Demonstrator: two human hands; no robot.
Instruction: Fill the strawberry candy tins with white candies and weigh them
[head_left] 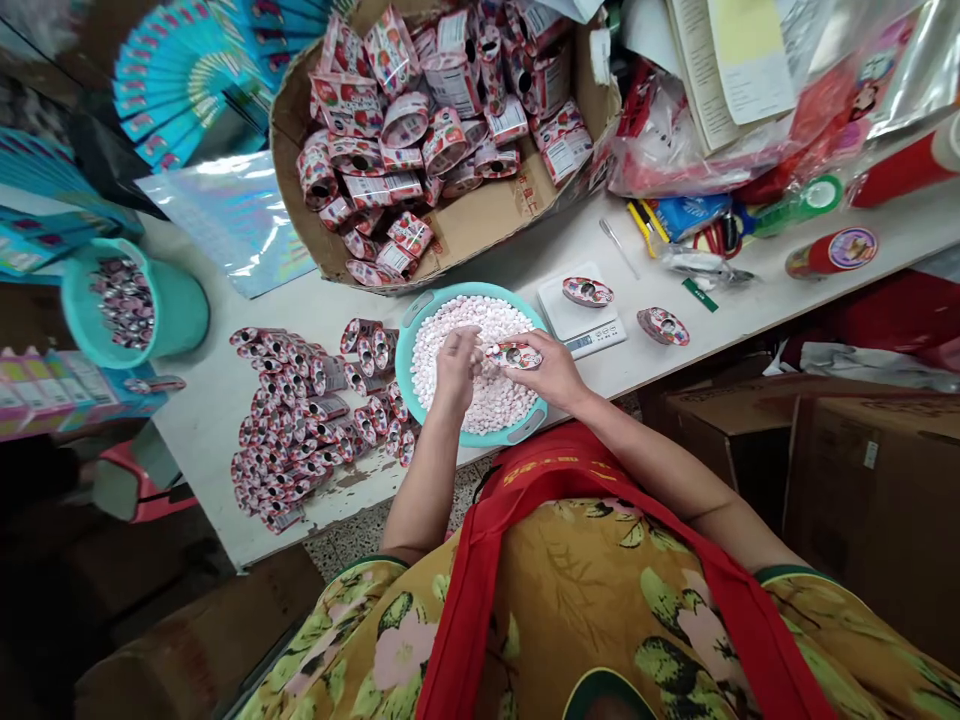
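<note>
A turquoise basin (406, 352) full of small white and pale pink candies (495, 405) stands at the table's front edge. Over its right side, my right hand (556, 368) grips a small oval candy pack (516, 355) with a red and white printed wrapper and a dark hole in its end. My left hand (454, 370) is just left of that pack, above the candies, with fingers curled together; what they pinch is too small to make out. Beside the basin, a digital scale (576, 318) carries another oval pack (588, 292).
A cardboard box (480, 235) of similar packs stands behind the basin. Many packs (289, 430) crowd the table on the left. One pack (663, 326) and a metal spoon (619, 248) lie to the right. A turquoise bucket (184, 310) is at far left.
</note>
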